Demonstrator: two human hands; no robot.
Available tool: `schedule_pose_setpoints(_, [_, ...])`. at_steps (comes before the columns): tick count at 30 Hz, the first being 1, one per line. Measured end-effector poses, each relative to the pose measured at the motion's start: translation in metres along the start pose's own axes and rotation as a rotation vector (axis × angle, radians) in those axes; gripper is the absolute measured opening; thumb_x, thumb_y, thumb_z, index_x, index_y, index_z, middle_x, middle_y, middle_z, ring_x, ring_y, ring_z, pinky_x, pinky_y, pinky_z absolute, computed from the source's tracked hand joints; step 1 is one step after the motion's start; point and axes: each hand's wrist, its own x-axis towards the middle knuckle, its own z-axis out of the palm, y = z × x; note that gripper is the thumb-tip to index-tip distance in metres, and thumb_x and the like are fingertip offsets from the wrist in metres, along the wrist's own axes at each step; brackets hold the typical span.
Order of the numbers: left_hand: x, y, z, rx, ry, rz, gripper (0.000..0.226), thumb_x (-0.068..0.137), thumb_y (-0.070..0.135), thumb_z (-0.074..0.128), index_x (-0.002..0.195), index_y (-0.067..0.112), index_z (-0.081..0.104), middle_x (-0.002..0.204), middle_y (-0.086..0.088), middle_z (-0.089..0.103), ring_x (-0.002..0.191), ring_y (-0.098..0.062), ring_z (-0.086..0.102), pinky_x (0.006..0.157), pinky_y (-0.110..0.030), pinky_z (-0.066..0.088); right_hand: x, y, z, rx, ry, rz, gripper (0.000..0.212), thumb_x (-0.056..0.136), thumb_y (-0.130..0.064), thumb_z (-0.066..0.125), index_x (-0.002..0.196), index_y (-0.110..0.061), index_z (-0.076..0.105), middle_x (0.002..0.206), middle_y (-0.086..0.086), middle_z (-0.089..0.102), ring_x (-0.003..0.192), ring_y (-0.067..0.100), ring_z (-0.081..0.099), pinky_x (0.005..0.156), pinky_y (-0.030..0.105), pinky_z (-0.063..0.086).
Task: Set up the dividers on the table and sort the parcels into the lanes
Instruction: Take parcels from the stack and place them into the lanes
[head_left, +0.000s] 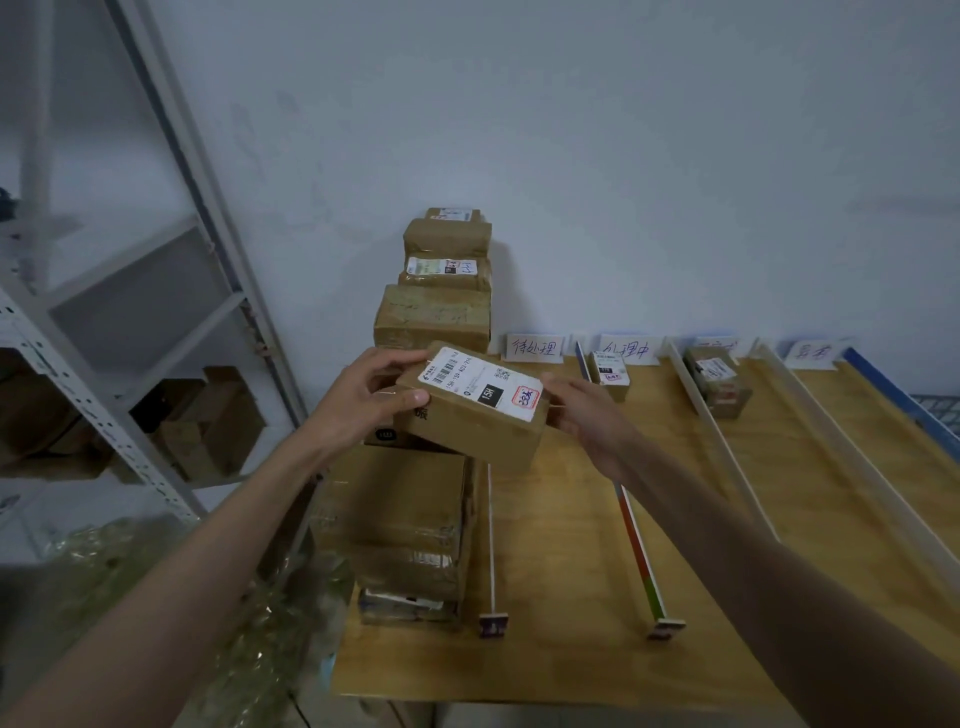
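**Box held over the worktop's left edge**

Both hands grip one brown box (475, 402) with a white label on top. The left hand (371, 395) clasps its left end, thumb along the near face; the right hand (582, 415) presses its right end. The box is tilted and sits above a pile of parcels (410, 525) at the left side of the wooden worktop (561, 571). More parcels form a stack (441, 291) against the wall behind. Thin dividers (641, 561) run front to back, forming lanes, with handwritten signs (532, 347) at the far end. One small parcel (609, 370) stands in the second lane, and another (718, 382) in the third. A metal shelf (104, 332) stands to the left.
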Motion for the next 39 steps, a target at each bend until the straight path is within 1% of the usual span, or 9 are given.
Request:
schedule_pose_setpoints(3, [-0.001,0.005,-0.005,0.013,-0.009,0.018,0.053,0.083,0.025,0.075,0.134,0.033,0.060,0.129,0.015,0.051,0.114,0.008,0.049,0.090,-0.016,0.042,-0.004,-0.004,-0.004,-0.059,-0.102,0.030,0.034,0.103,-0.027,0.051,0.119,-0.002,0.067,0.110,0.007,0.075,0.111,0.020,0.067,0.098,0.034,0.054])
schedule_pose_setpoints(6, [-0.001,0.005,-0.007,0.010,-0.002,0.004,0.054,0.083,0.027,0.074,0.135,0.034,0.059,0.131,0.014,0.052,0.118,0.002,0.049,0.090,-0.018,0.042,-0.008,-0.009,-0.009,-0.095,-0.183,0.060,0.036,0.102,-0.028,0.054,0.122,-0.001,0.066,0.110,0.006,0.075,0.109,0.015,0.069,0.092,0.027,0.055])
schedule_pose_setpoints(10, [-0.001,0.010,0.001,0.038,-0.015,0.027,0.053,0.089,0.017,0.069,0.139,0.029,0.055,0.132,0.014,0.052,0.112,0.006,0.049,0.085,-0.011,0.041,-0.008,-0.011,-0.016,-0.282,-0.265,0.098,0.040,0.094,-0.037,0.064,0.117,-0.004,0.069,0.109,0.002,0.076,0.109,0.013,0.069,0.099,0.034,0.053])
schedule_pose_setpoints(12, [0.002,0.013,0.006,0.074,-0.017,0.037,0.054,0.091,0.015,0.068,0.141,0.026,0.053,0.133,0.011,0.053,0.113,0.001,0.051,0.091,-0.012,0.041,-0.010,-0.011,-0.020,-0.344,-0.260,0.099,0.040,0.093,-0.038,0.066,0.115,-0.005,0.070,0.107,0.001,0.076,0.107,0.014,0.069,0.097,0.033,0.055])
schedule_pose_setpoints(15, [0.010,0.014,0.020,0.240,-0.006,0.075,0.053,0.093,0.018,0.067,0.143,0.024,0.051,0.139,0.006,0.054,0.122,-0.010,0.050,0.106,-0.028,0.042,-0.017,-0.009,-0.031,-0.361,-0.203,0.099,0.038,0.093,-0.036,0.066,0.116,-0.006,0.070,0.109,0.003,0.075,0.105,0.016,0.070,0.092,0.032,0.057])
schedule_pose_setpoints(20, [0.029,0.023,0.067,0.548,-0.037,0.113,0.052,0.096,0.025,0.061,0.146,0.019,0.046,0.141,-0.001,0.052,0.127,-0.019,0.051,0.107,-0.039,0.044,-0.029,0.004,-0.074,-0.330,-0.070,0.195,0.037,0.092,-0.032,0.069,0.112,-0.001,0.068,0.109,0.011,0.073,0.097,0.019,0.071,0.086,0.031,0.059])
schedule_pose_setpoints(28, [0.056,0.036,0.163,0.834,-0.239,0.132,0.052,0.103,0.040,0.041,0.148,0.014,0.040,0.152,-0.004,0.038,0.136,-0.023,0.042,0.108,-0.039,0.039,-0.066,0.032,-0.150,-0.242,0.148,0.310,0.030,0.095,-0.030,0.065,0.108,-0.003,0.065,0.110,0.015,0.070,0.097,0.023,0.068,0.089,0.035,0.058])
schedule_pose_setpoints(34, [0.068,0.034,0.223,0.950,-0.279,0.081,0.057,0.102,0.051,0.035,0.147,0.016,0.040,0.148,-0.006,0.042,0.130,-0.028,0.047,0.097,-0.043,0.047,-0.073,0.057,-0.205,-0.173,0.270,0.386,0.034,0.098,-0.030,0.060,0.120,-0.004,0.062,0.094,0.007,0.067,0.079,0.014,0.064,0.064,0.022,0.058])
schedule_pose_setpoints(39, [0.079,0.039,0.277,0.965,-0.295,0.058,0.056,0.103,0.051,0.031,0.143,0.015,0.043,0.145,-0.007,0.046,0.128,-0.028,0.048,0.096,-0.043,0.047,-0.071,0.073,-0.263,-0.157,0.354,0.436,0.048,0.096,-0.034,0.062,0.128,0.001,0.054,0.122,0.015,0.062,0.096,0.021,0.064,0.082,0.035,0.060])
